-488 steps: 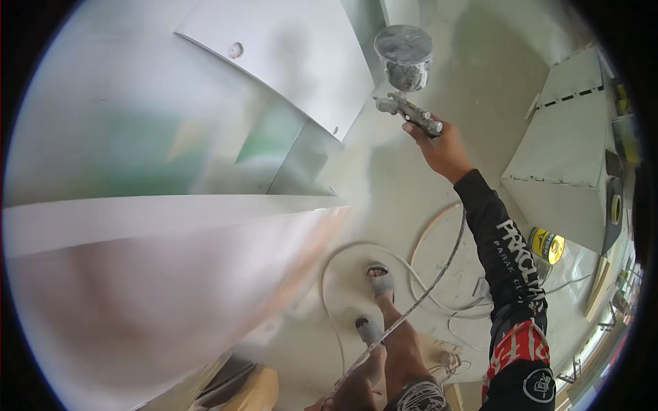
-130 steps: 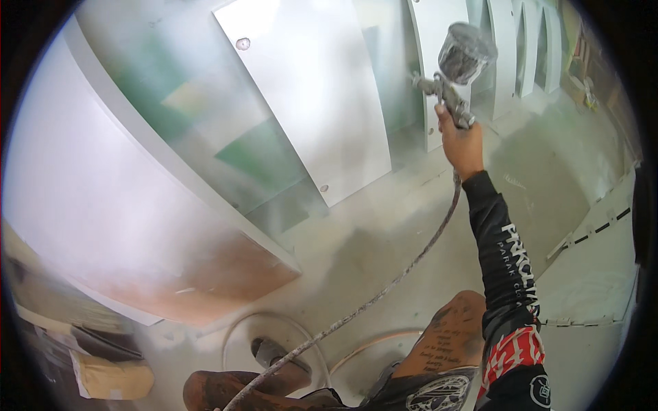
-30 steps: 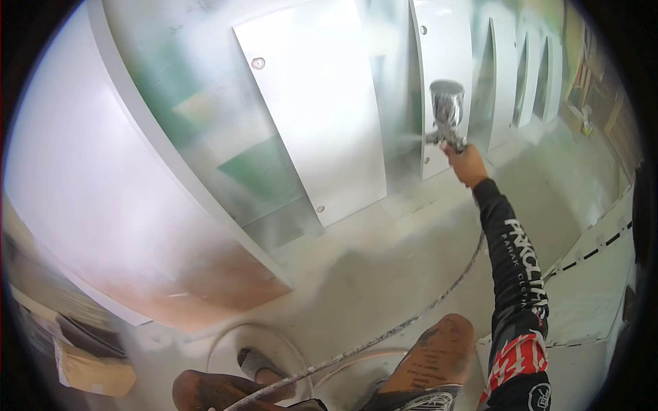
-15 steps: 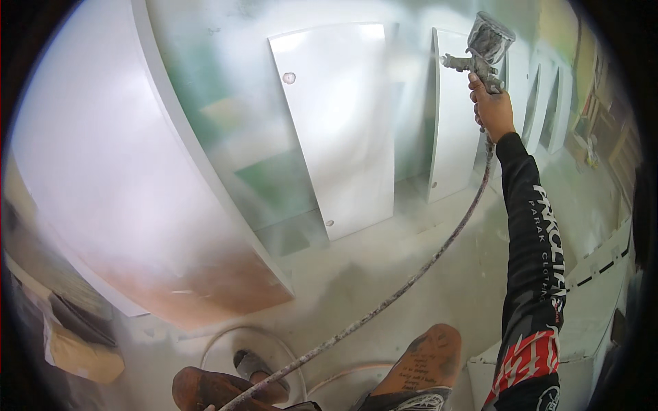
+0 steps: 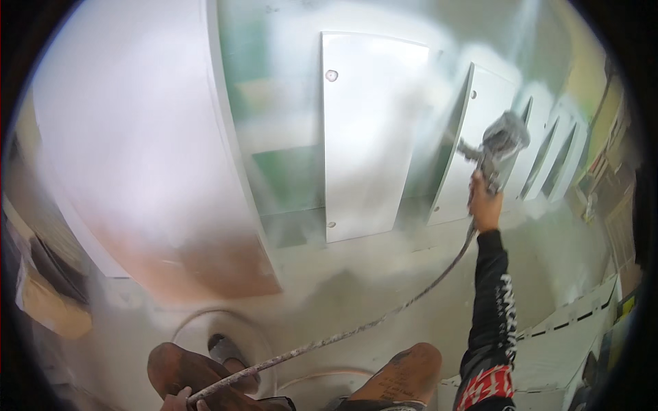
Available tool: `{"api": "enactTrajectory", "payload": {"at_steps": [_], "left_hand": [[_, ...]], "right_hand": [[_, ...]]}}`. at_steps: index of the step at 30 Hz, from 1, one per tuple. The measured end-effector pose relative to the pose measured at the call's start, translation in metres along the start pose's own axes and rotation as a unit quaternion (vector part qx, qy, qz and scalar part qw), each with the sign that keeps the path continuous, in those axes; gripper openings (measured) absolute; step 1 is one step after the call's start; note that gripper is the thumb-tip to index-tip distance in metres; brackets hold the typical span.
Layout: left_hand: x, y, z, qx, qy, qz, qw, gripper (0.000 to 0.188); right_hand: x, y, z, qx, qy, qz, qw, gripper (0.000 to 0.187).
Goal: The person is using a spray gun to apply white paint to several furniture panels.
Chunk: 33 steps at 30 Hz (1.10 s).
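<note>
My right hand (image 5: 485, 209) is wrapped round the handle of a spray gun (image 5: 488, 161), whose nozzle points left. A paint-crusted cup (image 5: 507, 133) sits on top of the gun. From the handle a speckled hose (image 5: 356, 331) curves down and left across my legs. At the lower edge my left hand (image 5: 178, 399), partly cut off, grips that hose. Just behind the gun leans a narrow white panel (image 5: 488, 89) with small round holes. Left of it stands a wider white door panel (image 5: 363, 137), also with round holes. Faint mist hangs near the nozzle.
A large panel (image 5: 137, 123), white above and brown at its lower end, fills the left side. More narrow white panels (image 5: 558, 161) lean along the wall at right. Cardboard (image 5: 51, 301) lies at lower left, and a pale box (image 5: 569, 322) sits at lower right.
My right hand and the spray gun have come down, and the hose hangs lower with them. The view has shifted, so the panels appear farther right. More of my left hand shows on the hose.
</note>
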State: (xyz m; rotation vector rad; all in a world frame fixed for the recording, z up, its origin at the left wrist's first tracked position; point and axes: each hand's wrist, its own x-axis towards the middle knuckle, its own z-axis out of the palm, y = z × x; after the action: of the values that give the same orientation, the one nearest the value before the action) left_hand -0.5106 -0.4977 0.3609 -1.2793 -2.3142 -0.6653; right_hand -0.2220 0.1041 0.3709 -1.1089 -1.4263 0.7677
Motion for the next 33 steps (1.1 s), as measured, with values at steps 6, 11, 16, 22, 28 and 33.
{"api": "enactTrajectory", "payload": {"at_steps": [6, 11, 16, 22, 28, 33], "left_hand": [[0.075, 0.029, -0.042, -0.02, 0.027, 0.05, 0.998, 0.023], [0.093, 0.062, -0.053, -0.001, -0.018, 0.044, 0.999, 0.024], [0.089, 0.085, -0.046, 0.001, -0.012, 0.064, 0.998, 0.024], [0.095, 0.108, -0.034, 0.034, -0.016, 0.009, 0.999, 0.025], [0.086, 0.115, -0.006, 0.001, -0.074, -0.065, 0.995, 0.028], [0.002, -0.021, 0.021, 0.008, 0.068, 0.065, 0.996, 0.035]], "right_hand": [[-0.028, 0.087, 0.0, -0.139, -0.069, -0.025, 0.988, 0.022], [-0.082, 0.109, 0.003, -0.173, -0.092, 0.126, 0.972, 0.026], [-0.158, 0.192, -0.017, -0.177, -0.085, 0.162, 0.967, 0.029], [-0.214, 0.193, -0.006, -0.083, -0.049, 0.358, 0.929, 0.032], [-0.22, 0.218, -0.011, -0.093, -0.07, 0.249, 0.961, 0.032], [-0.245, 0.103, 0.02, 0.019, -0.17, 0.347, 0.922, 0.031]]}}
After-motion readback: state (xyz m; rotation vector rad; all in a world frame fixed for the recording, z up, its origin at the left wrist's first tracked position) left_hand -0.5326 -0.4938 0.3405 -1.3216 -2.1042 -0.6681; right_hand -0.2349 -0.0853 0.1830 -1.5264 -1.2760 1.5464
